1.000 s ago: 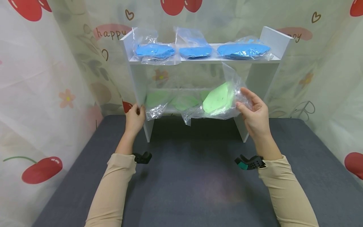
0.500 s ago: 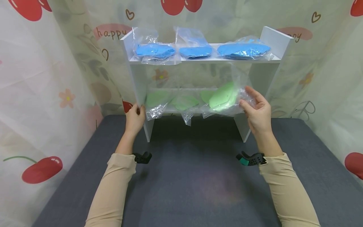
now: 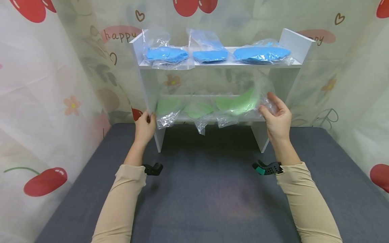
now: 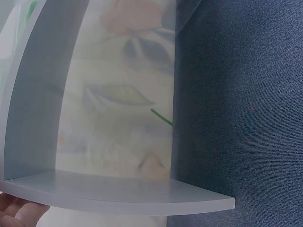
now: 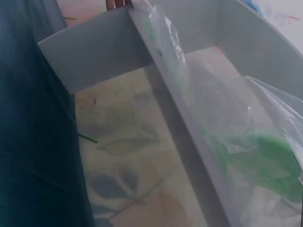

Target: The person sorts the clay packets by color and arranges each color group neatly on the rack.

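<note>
A white two-tier shelf unit (image 3: 264, 133) stands on the dark table. My left hand (image 3: 144, 127) holds the front edge of its left side panel, with the fingertips (image 4: 23, 215) low at the left in the left wrist view. At the right end of the lower tier, my right hand (image 3: 278, 118) pinches the side of a clear plastic bag holding a flat light-green lump (image 3: 247, 101). That bag tilts, its right side raised. In the right wrist view the green contents (image 5: 272, 163) show through crinkled plastic. The right hand itself is out of that view.
Farther left on the lower tier lie other bags with green contents (image 3: 199, 109), their plastic ends hanging over the front edge. Bags with blue contents (image 3: 261, 54) line the upper tier. A printed curtain (image 3: 60, 135) surrounds the dark table (image 3: 206, 189).
My right hand has moved right and slightly back with the green bag, which went from facing forward to lying flatter over the lower tier. The left hand stays put.
</note>
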Motion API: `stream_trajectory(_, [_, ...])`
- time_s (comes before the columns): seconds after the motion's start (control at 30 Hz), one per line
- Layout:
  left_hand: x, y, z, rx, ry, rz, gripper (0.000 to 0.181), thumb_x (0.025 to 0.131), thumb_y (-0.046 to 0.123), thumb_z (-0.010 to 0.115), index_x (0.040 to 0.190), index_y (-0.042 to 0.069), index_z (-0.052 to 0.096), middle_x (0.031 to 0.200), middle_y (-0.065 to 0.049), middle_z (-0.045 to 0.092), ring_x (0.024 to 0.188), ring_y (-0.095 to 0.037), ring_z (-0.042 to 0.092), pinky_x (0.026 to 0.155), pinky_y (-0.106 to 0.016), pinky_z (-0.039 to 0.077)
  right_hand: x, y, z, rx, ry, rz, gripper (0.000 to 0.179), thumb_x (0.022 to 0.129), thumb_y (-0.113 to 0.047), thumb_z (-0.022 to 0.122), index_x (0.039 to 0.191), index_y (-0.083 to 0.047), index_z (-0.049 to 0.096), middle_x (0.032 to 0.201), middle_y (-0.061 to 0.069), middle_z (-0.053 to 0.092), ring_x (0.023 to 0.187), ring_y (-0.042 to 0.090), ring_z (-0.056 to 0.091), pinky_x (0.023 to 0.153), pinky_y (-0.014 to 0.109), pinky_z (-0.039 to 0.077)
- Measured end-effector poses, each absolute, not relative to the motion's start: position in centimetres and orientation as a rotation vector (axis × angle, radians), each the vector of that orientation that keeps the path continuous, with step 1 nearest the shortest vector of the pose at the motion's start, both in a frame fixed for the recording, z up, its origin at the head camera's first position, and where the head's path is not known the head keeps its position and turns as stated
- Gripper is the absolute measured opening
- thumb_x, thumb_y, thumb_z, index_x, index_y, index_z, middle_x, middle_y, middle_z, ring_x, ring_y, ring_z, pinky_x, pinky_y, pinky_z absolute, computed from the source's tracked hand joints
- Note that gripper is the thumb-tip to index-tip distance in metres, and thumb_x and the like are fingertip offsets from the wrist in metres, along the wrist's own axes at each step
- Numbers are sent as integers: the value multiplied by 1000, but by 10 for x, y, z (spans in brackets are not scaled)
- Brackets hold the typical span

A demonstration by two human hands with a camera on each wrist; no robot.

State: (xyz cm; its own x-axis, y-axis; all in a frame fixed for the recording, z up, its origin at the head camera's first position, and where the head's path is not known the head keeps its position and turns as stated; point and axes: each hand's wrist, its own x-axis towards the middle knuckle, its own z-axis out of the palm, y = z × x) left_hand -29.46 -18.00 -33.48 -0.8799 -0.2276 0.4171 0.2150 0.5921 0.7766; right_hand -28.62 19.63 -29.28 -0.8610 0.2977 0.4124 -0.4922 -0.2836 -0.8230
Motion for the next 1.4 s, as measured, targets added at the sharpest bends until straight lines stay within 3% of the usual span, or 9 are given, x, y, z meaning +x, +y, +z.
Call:
stream_trajectory(0.37, [-294, -180, -335, 16, -2345, -1242, 34, 97, 16, 41, 120, -2, 57, 103, -26, 66, 84, -31, 63, 67, -36, 48, -295, 196, -308, 77, -1726, 1765, 44, 81, 4, 62, 124, 5, 57, 126, 16, 55, 105, 13, 55, 69, 7, 48])
stream_trajectory(0.57, [-295, -180, -335, 11, -2343, -1236, 33, 97, 17, 41, 118, -2, 58, 99, -26, 67, 78, -30, 61, 61, -26, 43, -298, 201, -316, 5, -1855, 1599, 42, 81, -3, 64, 122, 1, 60, 125, 18, 58, 108, 17, 56, 64, 4, 45])
stream_trajectory(1.03, [-294, -179, -335, 6, -2336, -1231, 33, 97, 16, 41, 120, -3, 57, 94, -26, 66, 74, -29, 59, 58, -22, 40, -294, 201, -316, -78, -1978, 1411, 41, 79, -8, 68, 119, 1, 62, 121, 16, 63, 110, 24, 59, 75, 10, 42])
stream_trajectory(1.4, [-295, -179, -336, 9, -2331, -1241, 34, 97, 15, 41, 122, -2, 57, 98, -26, 66, 77, -29, 60, 61, -23, 41, -295, 202, -318, -181, -2094, 1323, 44, 81, -18, 68, 122, -2, 61, 124, 15, 62, 114, 27, 58, 91, 41, 48])
